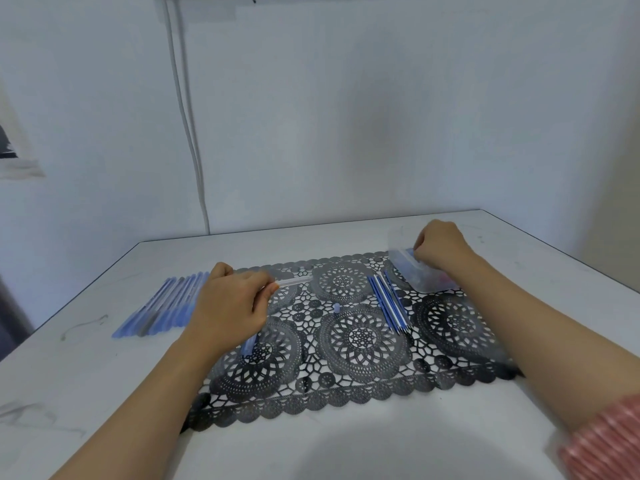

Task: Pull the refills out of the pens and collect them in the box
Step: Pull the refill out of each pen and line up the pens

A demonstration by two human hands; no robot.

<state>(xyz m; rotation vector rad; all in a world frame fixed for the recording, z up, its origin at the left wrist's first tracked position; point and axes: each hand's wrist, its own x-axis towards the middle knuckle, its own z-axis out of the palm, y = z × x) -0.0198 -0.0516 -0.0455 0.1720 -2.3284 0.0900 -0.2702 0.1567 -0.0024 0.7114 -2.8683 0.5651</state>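
My left hand (pixel 230 303) grips a clear pen barrel (pixel 294 280) that lies level over the black lace mat (pixel 360 375). At the mat's far right, my right hand (pixel 440 247) reaches into a small clear plastic box (pixel 412 275), its fingers curled at the rim; what they hold is hidden. A row of several blue pens (pixel 162 306) lies on the table to the left of my left hand. Several blue and white refills (pixel 389 303) lie side by side on the mat, just left of the box. A blue pen cap (pixel 250 344) sits below my left hand.
A tiny pale blue end plug (pixel 336 308) lies mid-mat. The white table (pixel 86 375) ends at a wall behind, where white cables (pixel 190 133) hang down. My pink striped sleeve (pixel 609 441) shows at bottom right.
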